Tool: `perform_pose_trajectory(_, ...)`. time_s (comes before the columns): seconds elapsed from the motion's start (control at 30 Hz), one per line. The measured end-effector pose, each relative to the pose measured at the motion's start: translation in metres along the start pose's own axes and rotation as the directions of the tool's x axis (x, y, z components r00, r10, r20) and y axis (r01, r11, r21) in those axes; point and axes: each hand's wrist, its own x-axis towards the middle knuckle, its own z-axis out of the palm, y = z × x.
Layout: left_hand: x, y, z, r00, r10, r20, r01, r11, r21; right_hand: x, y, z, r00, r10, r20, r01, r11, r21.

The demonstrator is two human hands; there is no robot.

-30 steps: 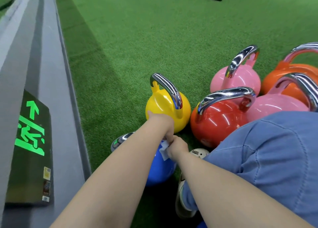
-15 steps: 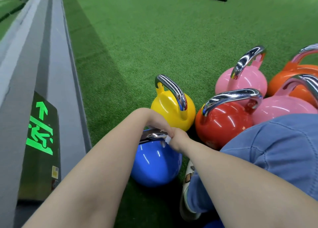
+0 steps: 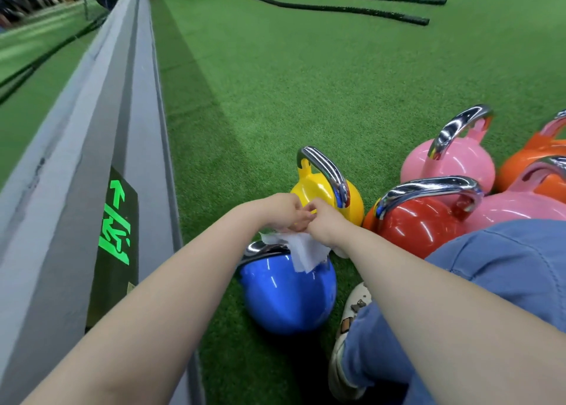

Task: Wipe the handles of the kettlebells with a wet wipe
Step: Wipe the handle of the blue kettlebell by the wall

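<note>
Kettlebells crowd the green turf at a gym, the blue kettlebell [image 3: 288, 294] nearest at 6 o'clock, with yellow [image 3: 324, 190], red [image 3: 419, 224], pink [image 3: 450, 159] and orange [image 3: 533, 159] ones fanning toward 3 o'clock. Both grips meet above the blue bell's chrome handle [image 3: 260, 248]: the left hand [image 3: 283, 210] and right hand [image 3: 324, 224] pinch the wet wipe [image 3: 301, 250], which drapes onto it. Judging by this, wiping sits at the first bell; the other handles appear untouched.

The blue kettlebell [image 3: 288, 294] has a glossy, smooth painted shell; its handle [image 3: 260, 248] looks like polished chrome metal; the wet wipe [image 3: 301, 248] is thin, matt white cloth; the floor [image 3: 306, 83] is rough green turf; the wall [image 3: 76, 159] is matt grey.
</note>
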Motion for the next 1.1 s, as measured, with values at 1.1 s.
perform_pose_trajectory(1.1,-0.038,-0.099,0.109,0.773,-0.629,-0.085,-0.048,0.075,-0.996,0.002,0.022,0.010,0.948,0.190,-0.255,-0.130,0.964,0.232)
